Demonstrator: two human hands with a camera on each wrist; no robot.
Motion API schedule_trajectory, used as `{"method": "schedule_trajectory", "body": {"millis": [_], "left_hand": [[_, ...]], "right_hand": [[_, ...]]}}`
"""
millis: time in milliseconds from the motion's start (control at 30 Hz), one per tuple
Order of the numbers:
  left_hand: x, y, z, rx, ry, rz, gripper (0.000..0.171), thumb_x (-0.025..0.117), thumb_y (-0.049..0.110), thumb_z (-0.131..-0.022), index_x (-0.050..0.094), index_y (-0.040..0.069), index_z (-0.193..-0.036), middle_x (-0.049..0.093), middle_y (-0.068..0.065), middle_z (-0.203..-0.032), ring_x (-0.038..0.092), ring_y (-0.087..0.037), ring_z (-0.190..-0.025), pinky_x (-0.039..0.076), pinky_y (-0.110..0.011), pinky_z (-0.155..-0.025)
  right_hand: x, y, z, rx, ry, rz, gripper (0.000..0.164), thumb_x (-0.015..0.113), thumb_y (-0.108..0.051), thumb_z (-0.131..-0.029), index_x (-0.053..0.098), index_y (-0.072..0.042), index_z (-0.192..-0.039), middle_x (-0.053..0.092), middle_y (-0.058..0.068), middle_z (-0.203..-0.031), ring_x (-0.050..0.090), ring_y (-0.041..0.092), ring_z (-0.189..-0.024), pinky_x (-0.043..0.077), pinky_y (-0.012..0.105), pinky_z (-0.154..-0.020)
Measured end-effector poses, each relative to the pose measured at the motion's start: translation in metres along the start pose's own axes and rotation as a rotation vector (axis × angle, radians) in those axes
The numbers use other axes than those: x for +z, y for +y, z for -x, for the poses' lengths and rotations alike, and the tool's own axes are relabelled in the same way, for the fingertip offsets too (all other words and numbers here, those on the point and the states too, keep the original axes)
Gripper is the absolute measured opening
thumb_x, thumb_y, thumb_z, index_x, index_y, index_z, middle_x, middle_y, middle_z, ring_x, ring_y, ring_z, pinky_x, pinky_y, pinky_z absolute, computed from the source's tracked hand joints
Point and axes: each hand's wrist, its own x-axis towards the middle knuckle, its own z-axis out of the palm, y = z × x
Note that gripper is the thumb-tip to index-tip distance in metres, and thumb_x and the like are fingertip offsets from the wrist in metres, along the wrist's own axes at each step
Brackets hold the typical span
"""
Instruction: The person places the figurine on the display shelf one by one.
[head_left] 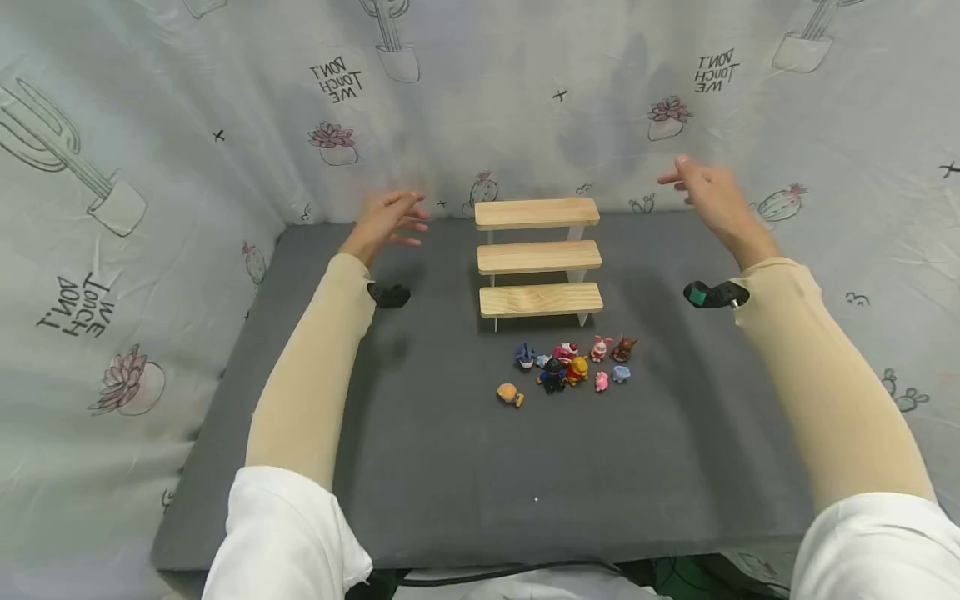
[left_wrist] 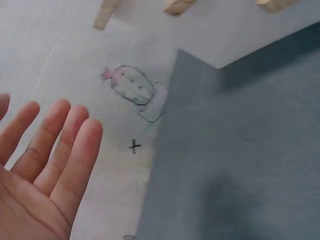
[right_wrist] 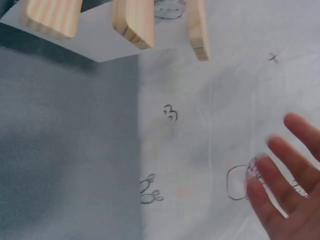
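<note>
My left hand (head_left: 390, 221) hovers over the back left of the table, holding nothing, its fingers extended in the left wrist view. On the other side my right hand (head_left: 712, 200) is raised near the back right, also holding nothing, with fingers spread in the right wrist view. Between them stands a three-tier wooden shelf (head_left: 540, 257) with bare planks. In front of it lie several small figurines in a cluster: a yellow bear (head_left: 577, 370), a dark-clothed figure (head_left: 553, 377), a blue donkey (head_left: 524, 356), a pink piglet (head_left: 599, 348) and a brown figure (head_left: 623, 348). An orange-yellow figurine (head_left: 510, 394) lies nearer me.
The grey-covered table (head_left: 450, 483) reaches the patterned curtain (head_left: 495, 100) behind and at the sides. A small pink figurine (head_left: 602, 382) and a light-blue one (head_left: 621, 373) sit at the cluster's right. A black cable (head_left: 517, 573) runs along the front edge.
</note>
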Motion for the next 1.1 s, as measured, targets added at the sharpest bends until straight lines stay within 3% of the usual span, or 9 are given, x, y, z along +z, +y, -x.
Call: {"method": "schedule_trajectory", "body": {"millis": [100, 167, 233, 400, 567, 667, 833, 933, 1100], "left_hand": [[0.0, -0.03, -0.001, 0.007, -0.039, 0.055, 0.053, 0.051, 0.046, -0.105, 0.052, 0.015, -0.148, 0.065, -0.007, -0.128, 0.066, -0.022, -0.114, 0.058, -0.043, -0.097], [0.003, -0.053, -0.001, 0.024, -0.078, 0.116, 0.057, 0.052, 0.049, -0.104, 0.05, 0.014, -0.148, 0.062, -0.01, -0.136, 0.062, -0.026, -0.125, 0.056, -0.043, -0.101], [0.007, -0.075, 0.002, 0.034, -0.127, 0.18, 0.062, 0.052, 0.052, -0.103, 0.047, 0.012, -0.15, 0.056, -0.013, -0.145, 0.056, -0.028, -0.135, 0.054, -0.042, -0.105], [0.025, -0.115, 0.017, 0.042, -0.223, 0.284, 0.07, 0.048, 0.055, -0.103, 0.039, 0.009, -0.155, 0.04, -0.021, -0.158, 0.047, -0.03, -0.143, 0.049, -0.038, -0.111], [0.051, -0.13, 0.021, 0.076, -0.278, 0.383, 0.067, 0.043, 0.045, -0.108, 0.03, 0.003, -0.158, 0.034, -0.025, -0.16, 0.04, -0.035, -0.147, 0.043, -0.041, -0.118], [0.066, -0.136, 0.019, 0.092, -0.282, 0.429, 0.064, 0.041, 0.04, -0.11, 0.026, 0.001, -0.159, 0.042, -0.021, -0.155, 0.043, -0.034, -0.145, 0.04, -0.044, -0.119], [0.083, -0.146, 0.007, 0.101, -0.24, 0.488, 0.058, 0.042, 0.038, -0.11, 0.036, 0.003, -0.155, 0.057, -0.006, -0.134, 0.054, -0.026, -0.13, 0.041, -0.049, -0.117], [0.088, -0.153, 0.001, 0.095, -0.237, 0.488, 0.055, 0.042, 0.037, -0.11, 0.039, 0.003, -0.153, 0.057, -0.004, -0.132, 0.055, -0.022, -0.125, 0.045, -0.045, -0.114], [0.091, -0.155, -0.008, 0.067, -0.239, 0.41, 0.058, 0.049, 0.044, -0.107, 0.045, 0.005, -0.15, 0.054, -0.014, -0.143, 0.055, -0.027, -0.13, 0.051, -0.038, -0.106]], "right_hand": [[0.007, 0.006, 0.011, -0.056, -0.038, -0.07, 0.064, 0.032, -0.054, -0.108, 0.063, -0.005, -0.135, 0.069, 0.001, -0.129, 0.063, 0.017, -0.116, 0.052, 0.026, -0.096], [0.013, 0.009, 0.021, -0.102, -0.057, -0.107, 0.057, 0.037, -0.049, -0.109, 0.066, -0.005, -0.13, 0.072, -0.011, -0.111, 0.067, 0.009, -0.103, 0.054, 0.018, -0.083], [0.023, 0.011, 0.034, -0.13, -0.082, -0.134, 0.051, 0.039, -0.044, -0.109, 0.066, -0.005, -0.128, 0.071, -0.017, -0.105, 0.068, 0.005, -0.097, 0.055, 0.016, -0.08], [0.051, 0.018, 0.073, -0.169, -0.153, -0.118, 0.044, 0.039, -0.036, -0.111, 0.065, -0.005, -0.129, 0.072, -0.011, -0.111, 0.067, 0.007, -0.101, 0.054, 0.017, -0.085], [0.069, 0.026, 0.099, -0.204, -0.165, -0.142, 0.039, 0.039, -0.029, -0.111, 0.066, -0.006, -0.128, 0.07, -0.015, -0.112, 0.067, 0.008, -0.102, 0.053, 0.016, -0.086], [0.077, 0.031, 0.107, -0.225, -0.163, -0.153, 0.034, 0.043, -0.023, -0.111, 0.066, -0.005, -0.127, 0.07, -0.017, -0.111, 0.067, 0.006, -0.101, 0.053, 0.015, -0.086], [0.092, 0.039, 0.111, -0.224, -0.167, -0.169, 0.028, 0.048, -0.018, -0.109, 0.066, -0.006, -0.126, 0.07, -0.017, -0.11, 0.067, 0.002, -0.101, 0.054, 0.014, -0.086], [0.098, 0.045, 0.112, -0.214, -0.178, -0.176, 0.028, 0.048, -0.018, -0.109, 0.066, -0.006, -0.128, 0.068, -0.021, -0.11, 0.067, 0.003, -0.102, 0.054, 0.013, -0.086], [0.105, 0.053, 0.11, -0.229, -0.194, -0.188, 0.029, 0.048, -0.016, -0.109, 0.064, -0.004, -0.129, 0.067, -0.023, -0.112, 0.067, 0.005, -0.103, 0.053, 0.013, -0.086]]}}
